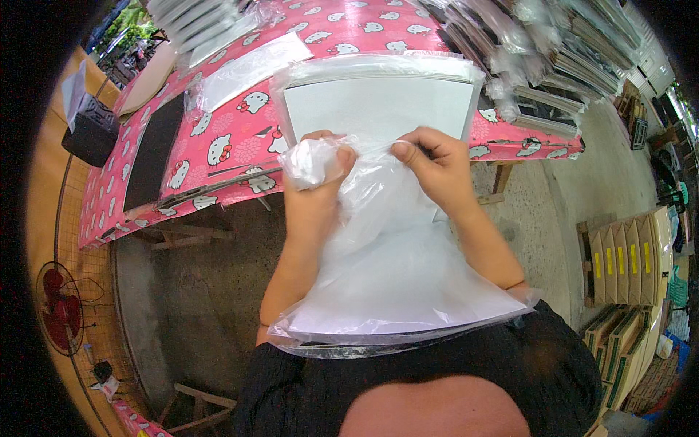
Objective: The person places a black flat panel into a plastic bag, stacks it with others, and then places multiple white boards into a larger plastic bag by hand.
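Note:
A clear plastic bag with a white sheet inside spreads from my hands back against my chest. Its near edge lies across my black shirt. My left hand is closed around a crumpled wad of the bag's clear film. Thumb and fingers of my right hand pinch the film a short way to the right, and the plastic is gathered between the two hands. Just beyond them, a stack of pale sheets in clear plastic wrapping lies at the table's near edge.
The table wears a pink patterned cover. Plastic-wrapped bundles are piled at the far right, others at the far left. A black panel lies on the left. A red fan stands low left; cardboard boxes stand right.

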Demonstrator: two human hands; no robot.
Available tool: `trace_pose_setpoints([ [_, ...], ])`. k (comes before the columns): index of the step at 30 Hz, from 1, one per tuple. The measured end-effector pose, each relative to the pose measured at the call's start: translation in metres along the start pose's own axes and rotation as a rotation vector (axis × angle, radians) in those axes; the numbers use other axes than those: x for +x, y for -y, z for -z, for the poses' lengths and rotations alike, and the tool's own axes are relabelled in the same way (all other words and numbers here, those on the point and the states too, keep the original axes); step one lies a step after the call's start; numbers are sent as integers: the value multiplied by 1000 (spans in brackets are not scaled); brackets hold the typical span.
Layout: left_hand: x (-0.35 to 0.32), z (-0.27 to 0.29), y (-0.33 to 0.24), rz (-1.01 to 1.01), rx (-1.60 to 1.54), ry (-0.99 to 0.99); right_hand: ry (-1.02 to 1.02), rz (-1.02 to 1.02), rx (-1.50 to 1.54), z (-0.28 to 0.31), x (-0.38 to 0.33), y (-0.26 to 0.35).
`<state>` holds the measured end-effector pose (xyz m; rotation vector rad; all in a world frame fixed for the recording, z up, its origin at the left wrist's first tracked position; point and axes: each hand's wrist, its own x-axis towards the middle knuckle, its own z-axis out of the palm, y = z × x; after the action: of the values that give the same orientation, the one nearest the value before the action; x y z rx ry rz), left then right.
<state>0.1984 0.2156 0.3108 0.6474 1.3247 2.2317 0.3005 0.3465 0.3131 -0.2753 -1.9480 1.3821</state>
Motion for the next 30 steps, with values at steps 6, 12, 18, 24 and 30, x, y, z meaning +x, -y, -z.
trace_pose_setpoints([
  [6, -7, -4, 6, 162, -37, -50, -145, 21, -23, -2, -3, 3],
  [12, 13, 16, 7, 42, 118, -115, 319, -399, 560, 13, -12, 17],
  [18, 29, 56, -14, 292, -2, 358, 836, 170, 350, 50, -7, -19],
  [24, 47, 101, 22, 152, -137, 729, 987, -328, -108, 75, -10, -33],
  [30, 40, 94, 4, 291, -316, 239, 873, -228, 69, 90, -18, -61],
])
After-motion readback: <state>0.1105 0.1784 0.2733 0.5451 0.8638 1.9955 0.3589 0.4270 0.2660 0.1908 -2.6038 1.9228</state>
